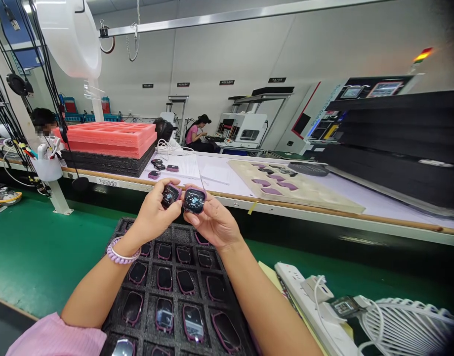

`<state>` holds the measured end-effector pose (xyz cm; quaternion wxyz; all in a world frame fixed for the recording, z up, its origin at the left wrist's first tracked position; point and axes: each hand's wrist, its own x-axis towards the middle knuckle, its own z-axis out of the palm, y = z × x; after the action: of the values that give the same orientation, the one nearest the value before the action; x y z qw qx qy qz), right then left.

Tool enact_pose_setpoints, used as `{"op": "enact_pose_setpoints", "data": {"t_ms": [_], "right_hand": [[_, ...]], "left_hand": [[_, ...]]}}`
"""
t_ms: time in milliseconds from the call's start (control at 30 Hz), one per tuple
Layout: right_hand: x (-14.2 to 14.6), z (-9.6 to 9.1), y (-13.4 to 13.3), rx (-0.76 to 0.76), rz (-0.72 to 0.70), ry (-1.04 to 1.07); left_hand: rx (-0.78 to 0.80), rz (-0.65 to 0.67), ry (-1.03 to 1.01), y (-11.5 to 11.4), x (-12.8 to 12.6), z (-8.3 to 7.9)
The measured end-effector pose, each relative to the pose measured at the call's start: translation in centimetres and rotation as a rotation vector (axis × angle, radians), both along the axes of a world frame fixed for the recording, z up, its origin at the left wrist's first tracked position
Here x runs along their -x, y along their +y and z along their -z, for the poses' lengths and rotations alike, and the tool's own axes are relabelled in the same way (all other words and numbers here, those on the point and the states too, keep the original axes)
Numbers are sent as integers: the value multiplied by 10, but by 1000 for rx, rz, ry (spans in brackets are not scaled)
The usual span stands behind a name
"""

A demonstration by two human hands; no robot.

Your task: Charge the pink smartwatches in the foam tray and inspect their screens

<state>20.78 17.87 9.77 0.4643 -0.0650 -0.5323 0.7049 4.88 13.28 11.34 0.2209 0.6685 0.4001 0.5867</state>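
My left hand point(156, 210) grips a purple-framed smartwatch point(170, 196) whose screen is lit. Beside it, nearly touching, a second lit smartwatch point(194, 200) is held by its edges in my right hand point(217, 217). Both watch faces are turned toward me, and neither shows a strap. Below my hands lies a black foam tray point(174, 281), its compartments holding several purple-framed watches point(164, 278) with dark screens. My forearms cover parts of the tray's sides.
Red foam trays point(111, 136) sit on black ones on the raised shelf. Several small watch parts and a cream tray point(304, 190) of purple pieces lie there too. At right are a white power strip point(297, 282) and a white basket point(408, 321). Another person point(197, 133) sits at the back.
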Motion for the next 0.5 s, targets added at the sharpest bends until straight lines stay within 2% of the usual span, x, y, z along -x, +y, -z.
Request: {"op": "enact_pose_setpoints", "data": {"t_ms": [367, 500], "right_hand": [[0, 1, 0, -10, -57, 27], [1, 2, 5, 7, -63, 46]], "left_hand": [[-2, 9, -7, -1, 0, 0], [11, -60, -69, 8, 0, 3]]}}
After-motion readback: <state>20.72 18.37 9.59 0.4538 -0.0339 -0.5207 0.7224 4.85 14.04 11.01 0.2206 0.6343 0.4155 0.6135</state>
